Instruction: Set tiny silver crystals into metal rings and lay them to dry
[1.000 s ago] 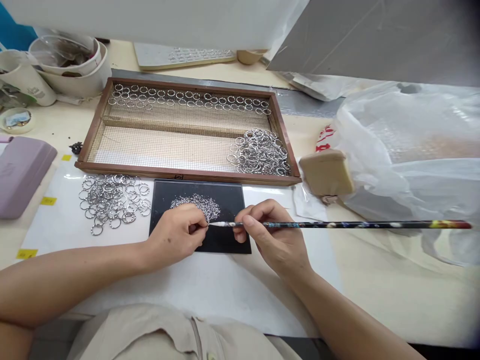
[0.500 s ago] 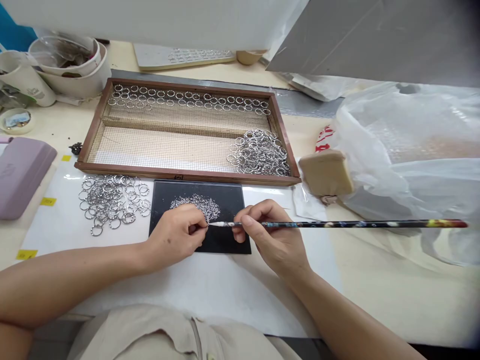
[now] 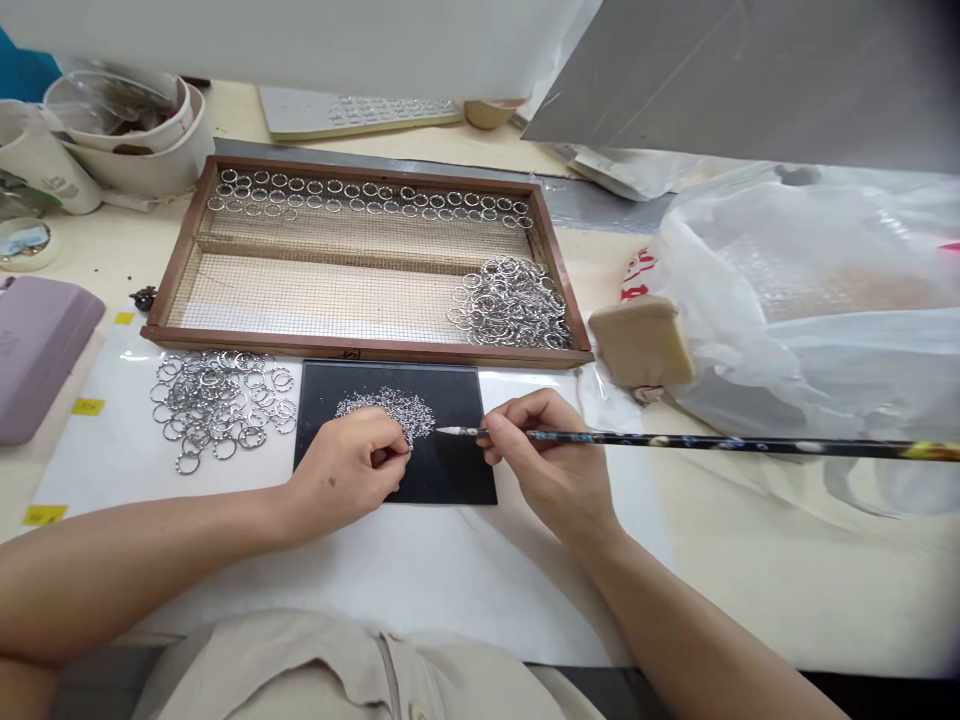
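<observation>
My left hand point(image 3: 354, 458) is closed in a pinch over the black plate point(image 3: 448, 484). A small silvery piece shows at its fingertips, mostly hidden by them. Between thumb and fingers my right hand point(image 3: 551, 462) grips a long black stick point(image 3: 720, 443) with a white pointed tip. That tip hovers over the plate, a short gap to the right of my left fingertips. On the plate, beside my left hand, lies a heap of tiny shiny beads or stones point(image 3: 397, 408). Left of the plate, many silver rings point(image 3: 202, 400) are piled on white paper.
Behind the plate stands a wooden-framed mesh tray point(image 3: 360, 349), with rings in rows at the back and a ring heap point(image 3: 517, 305) front right. A tan block point(image 3: 643, 343) and plastic bag point(image 3: 780, 260) are to the right. A mauve case point(image 3: 45, 350) and white tubs point(image 3: 169, 150) stand left.
The stick's white tip has drawn back rightward from my left fingertips, leaving a gap. My left hand stays pinched, and the whole view has shifted slightly.
</observation>
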Demonstrator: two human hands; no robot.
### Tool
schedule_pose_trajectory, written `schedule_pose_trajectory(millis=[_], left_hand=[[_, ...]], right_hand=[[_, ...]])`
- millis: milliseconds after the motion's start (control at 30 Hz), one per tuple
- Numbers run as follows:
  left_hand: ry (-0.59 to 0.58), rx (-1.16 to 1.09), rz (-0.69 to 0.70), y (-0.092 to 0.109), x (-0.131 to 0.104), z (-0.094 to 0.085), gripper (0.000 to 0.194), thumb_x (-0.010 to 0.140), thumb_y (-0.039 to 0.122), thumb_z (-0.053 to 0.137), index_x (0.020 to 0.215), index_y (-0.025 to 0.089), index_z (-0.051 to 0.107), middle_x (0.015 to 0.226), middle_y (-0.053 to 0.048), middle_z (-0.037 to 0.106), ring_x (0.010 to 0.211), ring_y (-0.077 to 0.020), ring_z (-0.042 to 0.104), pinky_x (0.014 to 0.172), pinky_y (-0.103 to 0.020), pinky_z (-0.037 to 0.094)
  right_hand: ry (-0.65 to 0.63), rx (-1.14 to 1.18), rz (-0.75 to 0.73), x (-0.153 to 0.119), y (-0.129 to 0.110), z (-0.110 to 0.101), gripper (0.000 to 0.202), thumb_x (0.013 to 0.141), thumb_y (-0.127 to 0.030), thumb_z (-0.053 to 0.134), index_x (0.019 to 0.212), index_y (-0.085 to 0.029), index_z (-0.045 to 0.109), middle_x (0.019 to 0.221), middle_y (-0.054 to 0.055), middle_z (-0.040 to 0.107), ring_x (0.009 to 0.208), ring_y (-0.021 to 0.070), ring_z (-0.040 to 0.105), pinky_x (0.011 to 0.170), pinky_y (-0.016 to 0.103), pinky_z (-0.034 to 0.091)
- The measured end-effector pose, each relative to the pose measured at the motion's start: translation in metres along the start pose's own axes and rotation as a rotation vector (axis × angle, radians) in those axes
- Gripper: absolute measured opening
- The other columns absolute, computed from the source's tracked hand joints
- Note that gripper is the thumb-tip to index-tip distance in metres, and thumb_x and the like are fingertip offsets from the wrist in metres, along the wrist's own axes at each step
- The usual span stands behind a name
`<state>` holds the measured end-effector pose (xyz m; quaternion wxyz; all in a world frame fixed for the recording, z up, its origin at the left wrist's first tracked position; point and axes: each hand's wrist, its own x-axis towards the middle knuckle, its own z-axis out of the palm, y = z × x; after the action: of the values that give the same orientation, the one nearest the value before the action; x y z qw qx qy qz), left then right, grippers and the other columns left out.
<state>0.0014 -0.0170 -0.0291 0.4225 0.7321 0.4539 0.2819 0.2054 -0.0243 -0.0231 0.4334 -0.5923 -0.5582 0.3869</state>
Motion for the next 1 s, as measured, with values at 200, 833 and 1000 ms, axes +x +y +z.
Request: schedule_pose_trajectory(millis=[200, 833, 1000], left_hand=[[-0.006, -0.047, -0.024, 0.001, 0.000, -0.001, 0.015, 0.075, 0.004, 0.054, 0.065, 0.015, 0.055, 0.062, 0.003, 0.051, 0.058, -0.0058, 0.052, 0.054, -0.017, 0.041], [-0.002, -0.079, -0.032, -0.001, 0.000, 0.001, 0.013, 0.075, 0.005, 0.055, 0.066, 0.015, 0.057, 0.065, 0.003, 0.051, 0.058, -0.0056, 0.053, 0.051, -0.015, 0.043], [-0.007, -0.069, -0.030, 0.000, 0.000, 0.000, 0.013, 0.075, 0.005, 0.055, 0.066, 0.015, 0.057, 0.065, 0.002, 0.052, 0.058, -0.0060, 0.053, 0.051, -0.015, 0.043]], right_hand=[[-0.018, -0.065, 0.014, 0.002, 0.004, 0.000, 0.020, 0.082, -0.028, 0.058, 0.067, -0.021, 0.046, 0.062, -0.002, 0.056, 0.053, 0.0122, 0.057, 0.050, 0.027, 0.044], [-0.071, 0.200, 0.035, 0.000, -0.005, 0.004, 0.020, 0.082, -0.026, 0.059, 0.068, -0.021, 0.045, 0.061, -0.003, 0.057, 0.050, 0.0107, 0.056, 0.051, 0.027, 0.046], [-0.005, -0.016, -0.002, 0.003, 0.001, 0.004, 0.021, 0.081, -0.027, 0.060, 0.067, -0.021, 0.046, 0.058, -0.003, 0.056, 0.049, 0.0115, 0.057, 0.048, 0.026, 0.044]])
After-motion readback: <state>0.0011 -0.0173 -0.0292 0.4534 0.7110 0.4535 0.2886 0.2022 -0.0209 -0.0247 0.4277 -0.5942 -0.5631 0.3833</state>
